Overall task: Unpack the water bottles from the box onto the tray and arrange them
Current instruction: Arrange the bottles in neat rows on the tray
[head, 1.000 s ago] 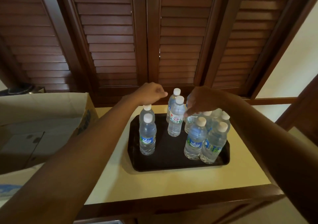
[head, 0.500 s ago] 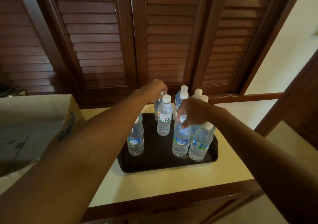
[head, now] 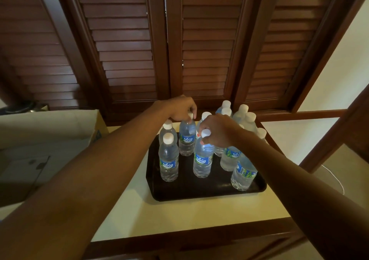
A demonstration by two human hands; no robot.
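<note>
The black tray (head: 209,192) sat on a pale table (head: 179,215), w/ its far edge near the brown shutters (head: 127,46). A strip of bare table ran along the tray's near side at 6 o'clock & there was more at 3 o'clock. The tray's near part was bare too. The box (head: 50,124) stood at 9 o'clock, just beside the tray, its flap up.

The bottles were clear w/ white caps & blue labels, all upright on the tray. Two stood at the left, front bottle (head: 168,158) & one right behind it. A bunch crowded the far right corner (head: 242,116), caps close together.

The left hand (head: 179,108) was curled narrow over the cap of a back bottle (head: 187,138), fingers pinching it. The right hand (head: 217,130) gripped the cap of a middle bottle (head: 202,160) the same way. The two hands were near each other but apart.
</note>
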